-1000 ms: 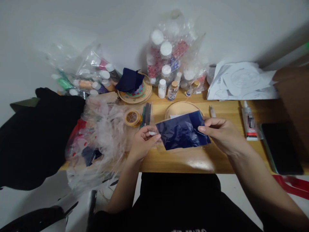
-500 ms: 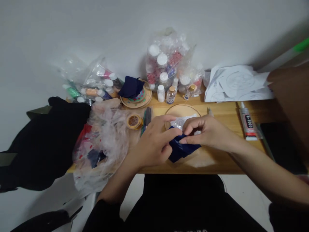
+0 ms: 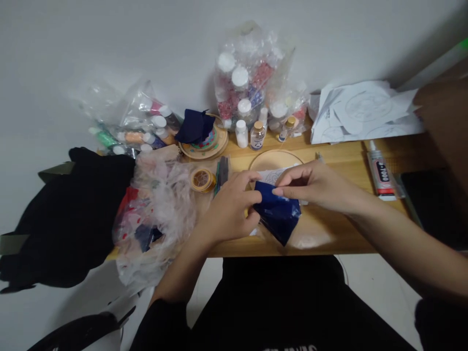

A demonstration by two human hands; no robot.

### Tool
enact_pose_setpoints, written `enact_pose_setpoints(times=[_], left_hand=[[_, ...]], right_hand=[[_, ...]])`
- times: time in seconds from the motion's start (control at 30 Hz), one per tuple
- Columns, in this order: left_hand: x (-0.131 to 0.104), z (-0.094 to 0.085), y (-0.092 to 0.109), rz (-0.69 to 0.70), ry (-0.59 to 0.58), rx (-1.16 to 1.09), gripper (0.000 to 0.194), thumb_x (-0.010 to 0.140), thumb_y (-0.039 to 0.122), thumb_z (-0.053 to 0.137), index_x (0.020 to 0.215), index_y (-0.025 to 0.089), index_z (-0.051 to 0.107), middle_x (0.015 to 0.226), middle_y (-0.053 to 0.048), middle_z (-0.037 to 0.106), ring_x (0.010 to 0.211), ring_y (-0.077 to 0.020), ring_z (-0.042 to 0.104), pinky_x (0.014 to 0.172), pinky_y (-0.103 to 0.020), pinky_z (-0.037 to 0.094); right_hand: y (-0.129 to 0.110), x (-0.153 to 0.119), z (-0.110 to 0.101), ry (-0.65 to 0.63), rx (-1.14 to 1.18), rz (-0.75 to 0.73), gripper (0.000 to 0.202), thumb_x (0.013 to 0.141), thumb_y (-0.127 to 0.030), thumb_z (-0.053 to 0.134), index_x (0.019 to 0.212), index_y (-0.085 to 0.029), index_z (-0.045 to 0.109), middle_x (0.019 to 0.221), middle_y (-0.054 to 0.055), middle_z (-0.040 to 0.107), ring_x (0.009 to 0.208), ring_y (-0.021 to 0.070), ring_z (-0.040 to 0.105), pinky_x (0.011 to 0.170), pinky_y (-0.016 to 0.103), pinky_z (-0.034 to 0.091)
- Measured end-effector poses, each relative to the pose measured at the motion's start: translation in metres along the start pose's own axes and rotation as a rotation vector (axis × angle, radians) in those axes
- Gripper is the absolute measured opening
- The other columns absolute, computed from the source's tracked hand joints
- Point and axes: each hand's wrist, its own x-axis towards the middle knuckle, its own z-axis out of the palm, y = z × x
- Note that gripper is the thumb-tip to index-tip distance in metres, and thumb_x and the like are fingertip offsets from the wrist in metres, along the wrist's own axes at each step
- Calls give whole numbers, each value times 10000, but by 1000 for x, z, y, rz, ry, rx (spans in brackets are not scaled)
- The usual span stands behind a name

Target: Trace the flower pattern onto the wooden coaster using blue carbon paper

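Note:
A folded piece of navy blue cloth (image 3: 280,214) with shiny, plastic-like glints hangs between my hands over the front of the wooden table. My right hand (image 3: 310,189) pinches its upper edge between thumb and fingers. At the cloth's left edge, my left hand (image 3: 232,207) has curled fingers closed on it. Behind the cloth lies a white paper with line drawings (image 3: 268,176), partly covered by my hands. A round wooden hoop (image 3: 274,157) rests just beyond the paper.
Left of my hands are a roll of amber thread (image 3: 203,180) and a crumpled plastic bag (image 3: 164,204). Bagged jars (image 3: 241,92) and small bottles (image 3: 258,136) line the wall. To the right are a glue tube (image 3: 381,175), drawn sheets (image 3: 365,114) and a dark phone-like slab (image 3: 433,209).
The navy cloth has turned and now shows a smoother, flatter face with its lower corner pointing down. My right hand has shifted up slightly along its edge. The camera view has tilted a little.

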Motion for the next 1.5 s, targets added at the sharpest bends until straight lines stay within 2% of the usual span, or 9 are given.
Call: enact_pose_setpoints(times=[0.27, 0.57, 0.8, 0.93, 1.03, 1.13, 1.27, 1.4, 1.5], left_hand=[[-5, 9, -4, 25, 68, -154, 150, 757, 40, 525, 784, 142, 632, 1284, -164, 505, 1255, -276, 535, 962, -405, 524], [4, 20, 4, -61, 244, -159, 211, 774, 7, 541, 883, 183, 580, 1279, -114, 510, 1153, -213, 591, 974, -421, 517], [8, 19, 14, -33, 188, -167, 145, 762, 37, 531, 758, 173, 580, 1106, -86, 577, 1068, -207, 617, 861, -353, 541], [12, 18, 19, -32, 285, -274, 290, 752, 56, 508, 996, 197, 577, 1132, -88, 575, 1141, -211, 571, 950, -395, 514], [12, 14, 16, -26, 312, -412, 283, 747, 116, 516, 1008, 216, 559, 1153, -82, 591, 1140, -216, 571, 997, -418, 483], [13, 6, 10, -28, 230, -514, 216, 702, 118, 499, 884, 201, 578, 981, -44, 640, 954, -177, 625, 883, -342, 517], [20, 0, 1, -129, -87, -591, 113, 668, 145, 517, 721, 155, 617, 754, -1, 601, 683, -118, 590, 624, -234, 477], [32, 13, -13, -232, -423, -756, 83, 656, 202, 609, 709, 138, 613, 665, 25, 599, 635, -107, 560, 592, -220, 463], [37, 27, -19, -230, -517, -793, 166, 676, 254, 713, 771, 136, 646, 707, 8, 641, 685, -132, 600, 640, -251, 515]], right_hand=[[2, -4, -12, 154, 102, 19, 346, 659, -530, 802, 661, -199, 701, 726, 44, 701, 601, 128, 601, 540, 258, 477], [-9, -12, -9, 19, -153, -213, 269, 780, -455, 717, 763, -187, 724, 706, 17, 678, 602, 100, 562, 561, 245, 435], [-30, -24, -20, 109, -115, -292, 235, 762, -455, 748, 749, -221, 741, 897, 40, 720, 789, 159, 647, 680, 285, 508], [-37, -28, -21, 112, -92, -238, 275, 732, -504, 764, 750, -230, 752, 859, 39, 713, 767, 168, 649, 666, 300, 514], [-36, -29, -25, 152, -54, -220, 274, 737, -503, 764, 760, -230, 749, 783, 28, 698, 700, 147, 631, 633, 292, 500], [-27, -27, -29, 175, -7, -197, 255, 726, -476, 782, 760, -227, 742, 764, 17, 692, 673, 128, 613, 623, 276, 490], [-8, -16, -23, 78, 105, -24, 291, 680, -481, 806, 731, -206, 724, 705, 4, 670, 601, 99, 571, 563, 252, 458], [8, -6, -13, 46, 195, 77, 293, 605, -442, 847, 673, -198, 700, 652, -15, 644, 573, 84, 541, 541, 240, 424], [16, -4, -13, -27, 128, 24, 277, 648, -452, 812, 678, -198, 708, 655, -20, 646, 585, 86, 538, 566, 249, 422]])
